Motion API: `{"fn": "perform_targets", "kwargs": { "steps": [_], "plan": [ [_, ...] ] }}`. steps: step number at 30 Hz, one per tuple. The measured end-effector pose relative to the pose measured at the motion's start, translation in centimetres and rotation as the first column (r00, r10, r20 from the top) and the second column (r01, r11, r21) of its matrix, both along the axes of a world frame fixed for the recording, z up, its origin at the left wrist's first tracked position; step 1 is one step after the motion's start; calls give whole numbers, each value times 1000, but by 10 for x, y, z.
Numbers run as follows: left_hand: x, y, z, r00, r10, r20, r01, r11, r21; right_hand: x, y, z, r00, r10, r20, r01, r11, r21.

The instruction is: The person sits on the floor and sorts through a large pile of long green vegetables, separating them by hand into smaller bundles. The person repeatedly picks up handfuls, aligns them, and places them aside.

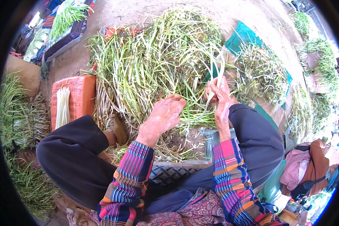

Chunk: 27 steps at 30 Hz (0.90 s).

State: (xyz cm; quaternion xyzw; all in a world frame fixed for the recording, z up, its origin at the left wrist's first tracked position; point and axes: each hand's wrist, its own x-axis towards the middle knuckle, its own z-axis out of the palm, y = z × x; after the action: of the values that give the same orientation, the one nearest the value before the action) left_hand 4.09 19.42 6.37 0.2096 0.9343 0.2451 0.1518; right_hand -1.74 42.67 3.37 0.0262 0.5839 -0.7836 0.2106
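My right hand (222,94) is closed around a few long, pale green-white vegetable stalks (221,70), which rise above the fingers with their leafy ends bending over. My left hand (167,115) is palm down at the near edge of a large heap of similar stalks (141,62), fingers bent. Its fingertips are hidden, so whether it grips any is unclear. Loose green leaves (196,113) lie between the two hands. The heap has paler stem ends on the left and tangled leaves on top.
A neat bundle of white stems (63,106) lies on an orange wrapped block (83,97) at left. Leaf scraps (260,73) cover a green sheet (241,36) at right. More bundled greens (22,121) line the left side. Another person (308,166) is at the lower right.
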Motion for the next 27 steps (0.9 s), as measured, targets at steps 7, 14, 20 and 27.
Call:
{"fn": "perform_targets", "kwargs": {
  "steps": [7,14,20,27],
  "plan": [
    [-6,-14,-7,997,79,24,-78,996,-49,20,-26,17,986,-155,-62,161,982,102],
    [-16,18,-8,951,258,171,-283,504,816,35,-59,18,969,-242,-48,246,961,126],
    [-11,26,-8,888,234,396,-454,586,672,41,-65,21,962,-205,-180,232,961,149],
    [-5,24,-16,800,119,588,-595,280,753,38,-62,12,934,-286,-215,333,915,228]
  ]
}}
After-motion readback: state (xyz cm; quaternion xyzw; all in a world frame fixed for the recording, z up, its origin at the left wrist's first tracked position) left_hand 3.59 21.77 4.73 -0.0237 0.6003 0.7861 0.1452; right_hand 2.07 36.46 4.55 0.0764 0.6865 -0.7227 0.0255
